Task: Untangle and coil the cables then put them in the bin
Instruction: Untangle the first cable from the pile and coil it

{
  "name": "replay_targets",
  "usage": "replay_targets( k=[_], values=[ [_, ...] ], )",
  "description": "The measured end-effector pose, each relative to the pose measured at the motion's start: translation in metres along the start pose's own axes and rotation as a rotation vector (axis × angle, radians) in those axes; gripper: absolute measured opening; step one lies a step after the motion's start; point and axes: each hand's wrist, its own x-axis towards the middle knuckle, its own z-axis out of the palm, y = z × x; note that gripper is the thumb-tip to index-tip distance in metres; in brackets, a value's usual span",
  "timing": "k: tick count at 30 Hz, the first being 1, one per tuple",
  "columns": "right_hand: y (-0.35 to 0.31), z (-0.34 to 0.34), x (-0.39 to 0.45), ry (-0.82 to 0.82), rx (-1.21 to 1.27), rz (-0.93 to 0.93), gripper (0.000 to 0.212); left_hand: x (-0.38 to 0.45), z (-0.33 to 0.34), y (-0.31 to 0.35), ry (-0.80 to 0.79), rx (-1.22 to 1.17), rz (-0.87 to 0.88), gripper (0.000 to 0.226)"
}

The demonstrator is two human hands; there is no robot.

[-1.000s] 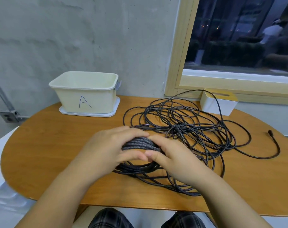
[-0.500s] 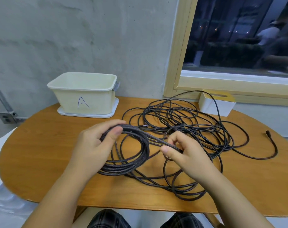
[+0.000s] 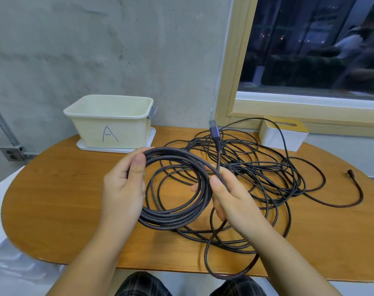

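Your left hand [image 3: 123,189] grips the braided coil [image 3: 177,189] above the table [image 3: 53,199]; your right hand [image 3: 228,195] pinches its plug-end strand. It looks limp and springy (loops may slip), so clamp all turns together before the bin [image 3: 111,122].

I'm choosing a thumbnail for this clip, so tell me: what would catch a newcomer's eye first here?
First, the neat coil of dark braided cable held up at the centre, the left hand gripping its left side and the right hand pinching its right side, a plug end sticking up. Behind it, a loose tangle of thin black cables sprawls across the oval wooden table, with the cream plastic bin marked A at back left.
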Motion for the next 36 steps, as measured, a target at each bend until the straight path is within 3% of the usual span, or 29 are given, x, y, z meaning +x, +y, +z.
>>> replay_targets(
  k=[2, 5, 9, 17, 23, 27, 30, 34, 36],
  values=[
    [-0.004, 0.003, 0.0, -0.006, 0.124, 0.028, 0.021, -0.003, 0.002, -0.003, -0.009, 0.04, 0.006, 0.035],
    [-0.006, 0.006, -0.001, -0.03, 0.204, 0.025, 0.019, -0.005, 0.004, -0.006, 0.003, 0.062, -0.037, 0.035],
    [-0.002, 0.006, -0.003, -0.004, 0.182, -0.04, 0.028, -0.004, 0.004, -0.005, -0.012, 0.049, -0.106, 0.034],
    [0.009, 0.001, 0.001, -0.033, 0.087, 0.017, 0.034, -0.005, 0.005, -0.009, 0.058, -0.158, -0.254, 0.034],
    [0.017, 0.008, 0.004, -0.045, 0.225, 0.003, 0.039, -0.004, 0.008, -0.017, 0.114, -0.133, -0.258, 0.038],
    [0.013, 0.01, 0.004, -0.106, 0.049, -0.032, 0.046, -0.004, 0.008, -0.021, 0.12, -0.129, -0.238, 0.035],
    [0.015, 0.013, 0.005, -0.052, -0.113, -0.083, 0.044, -0.006, 0.009, -0.024, 0.037, -0.139, -0.219, 0.031],
    [0.013, 0.008, 0.005, -0.014, -0.348, -0.141, 0.035, -0.003, -0.003, -0.036, -0.128, 0.216, -0.012, 0.032],
    [0.009, 0.005, 0.004, -0.075, -0.547, -0.176, 0.039, 0.001, -0.01, -0.038, -0.18, 0.479, 0.157, 0.049]
  ],
)
